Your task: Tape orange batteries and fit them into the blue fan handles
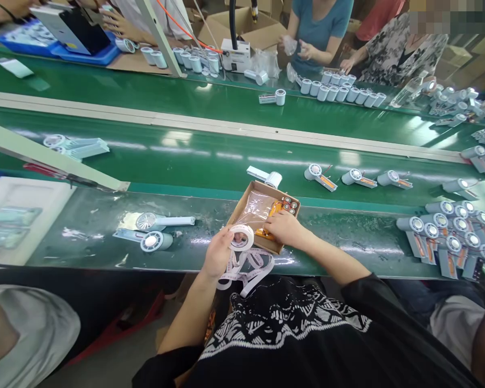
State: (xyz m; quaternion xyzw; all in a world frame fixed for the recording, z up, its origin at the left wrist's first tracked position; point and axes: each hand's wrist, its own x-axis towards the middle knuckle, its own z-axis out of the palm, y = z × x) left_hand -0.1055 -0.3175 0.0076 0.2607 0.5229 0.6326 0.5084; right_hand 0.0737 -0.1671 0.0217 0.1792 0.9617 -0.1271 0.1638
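My left hand (218, 253) is closed on a white ring that looks like a roll of tape (241, 245), just outside the box's near left edge. Loose loops of white printed strip (258, 276) hang below it over the bench edge. Inside a shallow cardboard box (242, 202), my right hand (285, 227) has its fingers curled onto an orange flat part (262, 233); the fingertips are partly hidden. Beside that hand lie round silver-topped parts with orange pieces (289, 203). A clear plastic bag (255, 207) fills the box's left side.
Two handheld fan bodies (157, 241) lie on the bench to the left. Many fan units (452, 243) crowd the right end. Several more ride on the green belt (210, 161), one (272, 178) just behind the box. Co-workers sit across and on both sides.
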